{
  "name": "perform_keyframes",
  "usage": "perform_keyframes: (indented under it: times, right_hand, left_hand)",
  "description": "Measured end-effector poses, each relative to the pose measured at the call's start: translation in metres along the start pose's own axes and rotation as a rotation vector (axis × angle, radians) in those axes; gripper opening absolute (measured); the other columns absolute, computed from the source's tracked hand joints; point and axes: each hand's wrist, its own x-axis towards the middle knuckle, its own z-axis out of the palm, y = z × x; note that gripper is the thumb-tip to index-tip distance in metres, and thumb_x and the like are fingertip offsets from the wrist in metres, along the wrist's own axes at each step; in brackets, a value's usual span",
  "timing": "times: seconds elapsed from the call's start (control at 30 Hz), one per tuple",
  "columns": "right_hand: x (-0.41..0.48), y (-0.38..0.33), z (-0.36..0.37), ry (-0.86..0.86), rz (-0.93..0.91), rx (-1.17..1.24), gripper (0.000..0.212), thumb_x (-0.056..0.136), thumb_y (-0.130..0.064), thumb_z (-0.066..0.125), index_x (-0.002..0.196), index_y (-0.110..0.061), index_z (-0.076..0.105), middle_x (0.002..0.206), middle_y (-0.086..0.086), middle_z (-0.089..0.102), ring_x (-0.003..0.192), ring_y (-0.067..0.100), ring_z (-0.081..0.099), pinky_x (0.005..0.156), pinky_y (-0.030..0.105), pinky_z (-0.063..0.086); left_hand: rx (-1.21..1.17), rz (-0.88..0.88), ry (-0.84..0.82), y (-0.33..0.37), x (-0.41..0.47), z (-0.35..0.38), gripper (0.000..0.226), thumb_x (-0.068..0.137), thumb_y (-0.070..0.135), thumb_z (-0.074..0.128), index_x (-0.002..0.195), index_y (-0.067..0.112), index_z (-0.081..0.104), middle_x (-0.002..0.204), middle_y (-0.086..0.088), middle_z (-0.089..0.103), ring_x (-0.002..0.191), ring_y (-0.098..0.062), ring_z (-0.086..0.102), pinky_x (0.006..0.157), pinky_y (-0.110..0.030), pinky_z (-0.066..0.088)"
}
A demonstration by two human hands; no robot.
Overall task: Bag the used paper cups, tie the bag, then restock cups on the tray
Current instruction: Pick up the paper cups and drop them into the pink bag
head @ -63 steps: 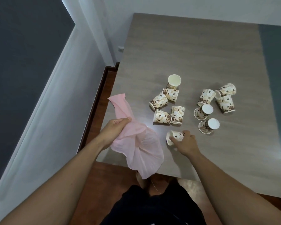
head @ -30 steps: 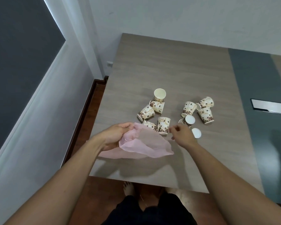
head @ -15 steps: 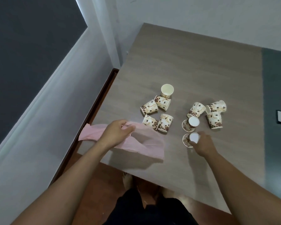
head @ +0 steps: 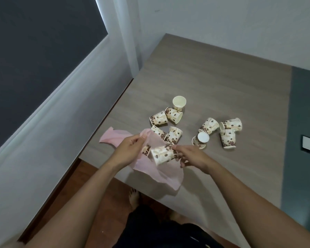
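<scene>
Grey wood-grain table [head: 213,83] filling the right of the scene, pale wall to the left; right hand [head: 191,156], half a second ago reaching down to a cup [head: 164,154] at the right, now gripping it by the base and feeding it mouth-first into the pink bag [head: 159,172], left hand [head: 131,149] pinching the mouth open, one cup seemingly inside already. Leaving nine loose cups [head: 209,125] just beyond in two clusters. Bag hanging over the table's near edge, risking spills; plenty of bare tabletop far and right.
</scene>
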Motion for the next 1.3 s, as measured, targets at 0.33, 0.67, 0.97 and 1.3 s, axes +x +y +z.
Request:
perform_keyframes:
  times: [0.33,0.67,0.97,1.3]
  right_hand:
    - [0.016,-0.005,0.078,-0.087,-0.079,-0.312,0.033,0.107,-0.034,0.058,0.118,-0.005,0.072,0.114,0.012,0.08,0.081,0.024,0.075,0.087,0.051,0.064]
    - [0.029,-0.007,-0.011,0.165,-0.135,-0.33,0.026,0.104,-0.028,0.061,0.094,-0.014,0.081,0.094,0.0,0.084,0.077,0.026,0.083,0.078,0.041,0.062]
    - [0.066,0.038,-0.101,0.415,-0.059,-0.779,0.069,0.097,-0.024,0.076,0.161,-0.015,0.052,0.16,0.027,0.051,0.15,0.042,0.045,0.123,0.042,0.034]
    - [0.06,0.058,-0.083,0.475,-0.087,-0.586,0.053,0.09,-0.028,0.084,0.133,-0.011,0.057,0.128,0.017,0.068,0.112,0.038,0.068,0.084,0.038,0.046]
  left_hand:
    - [-0.094,-0.054,-0.168,0.011,-0.011,0.036,0.022,0.117,0.033,0.056,0.128,0.03,0.076,0.071,0.019,0.069,0.064,-0.002,0.061,0.068,-0.021,0.05]
    - [-0.115,-0.102,0.085,0.002,-0.006,0.041,0.034,0.112,0.023,0.057,0.135,0.039,0.076,0.106,0.015,0.087,0.097,-0.011,0.084,0.096,-0.041,0.065]
    - [-0.098,-0.102,0.077,-0.005,-0.009,0.034,0.043,0.112,0.008,0.052,0.138,0.035,0.072,0.056,0.024,0.061,0.044,0.004,0.051,0.046,-0.012,0.04]
    - [-0.128,-0.132,0.085,-0.013,-0.005,0.034,0.022,0.118,0.033,0.056,0.124,0.035,0.077,0.063,0.027,0.068,0.056,0.009,0.059,0.06,-0.016,0.046]
